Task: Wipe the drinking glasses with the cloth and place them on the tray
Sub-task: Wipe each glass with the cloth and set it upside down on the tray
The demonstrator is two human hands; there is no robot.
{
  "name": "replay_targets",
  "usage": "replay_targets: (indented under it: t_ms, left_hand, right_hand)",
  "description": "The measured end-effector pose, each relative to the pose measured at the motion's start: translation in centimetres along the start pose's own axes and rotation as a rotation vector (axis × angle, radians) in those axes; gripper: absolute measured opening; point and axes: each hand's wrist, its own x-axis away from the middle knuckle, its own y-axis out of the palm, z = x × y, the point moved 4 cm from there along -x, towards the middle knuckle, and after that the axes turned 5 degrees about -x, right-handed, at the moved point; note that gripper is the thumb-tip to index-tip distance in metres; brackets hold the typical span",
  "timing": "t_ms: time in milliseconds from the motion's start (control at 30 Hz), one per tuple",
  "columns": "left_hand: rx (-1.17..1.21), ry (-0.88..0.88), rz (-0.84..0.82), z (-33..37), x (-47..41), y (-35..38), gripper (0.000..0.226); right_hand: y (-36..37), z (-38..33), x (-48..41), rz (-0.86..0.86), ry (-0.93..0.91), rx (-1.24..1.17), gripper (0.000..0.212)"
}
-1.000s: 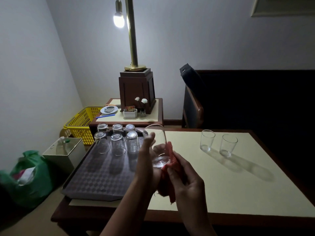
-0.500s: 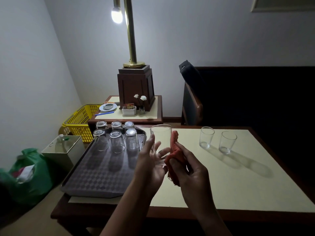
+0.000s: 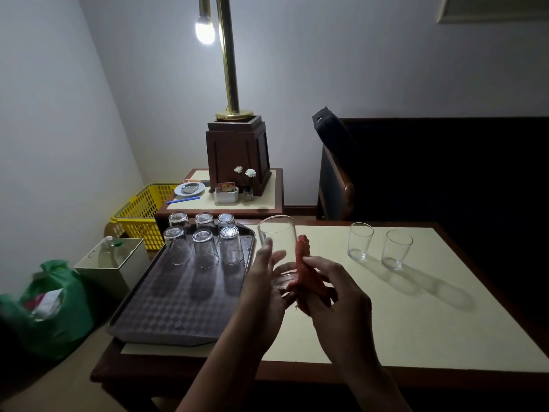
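My left hand point(image 3: 264, 281) holds a clear drinking glass point(image 3: 277, 239) upright above the table, mouth up, just right of the tray. My right hand point(image 3: 332, 295) grips a red cloth point(image 3: 304, 263) pressed against the glass's right side. A dark patterned tray point(image 3: 178, 307) lies at the table's left end with several glasses point(image 3: 205, 248) standing upside down at its far end. Two more glasses point(image 3: 360, 242), point(image 3: 396, 250) stand upright on the cream tabletop at the right.
Behind the table stand a side table point(image 3: 261, 200) with a lamp base point(image 3: 237, 153), a small dish and flowers. A yellow basket point(image 3: 139, 215), a white bin point(image 3: 110, 263) and a green bag point(image 3: 50, 310) sit on the floor at left. A dark chair point(image 3: 335, 179) is at the back.
The glass has gone from tilted to upright in my left hand. The red cloth has slid from under its base up along its right side.
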Motion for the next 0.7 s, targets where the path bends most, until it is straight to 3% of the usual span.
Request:
replay_targets:
  t_ms: [233,400,533,700]
  left_hand:
    - [0.090,0.058,-0.039,1.4,0.6,0.6,0.061]
    - [0.082,0.063,-0.055,1.2,0.7,0.7,0.037]
    - [0.060,0.011,-0.092,0.7,1.1,0.6,0.049]
    - [0.059,0.026,-0.116,0.8,1.2,0.9,0.066]
  right_hand:
    - [-0.4,0.1,-0.2,0.070,0.250,-0.416,0.030]
    - [-0.3,-0.5,0.2,0.050,0.188,-0.384,0.041]
    - [-0.2,-1.1,0.3,0.026,0.086,-0.162,0.057]
    - [0.1,-0.5,0.4,-0.008,0.138,-0.303,0.042]
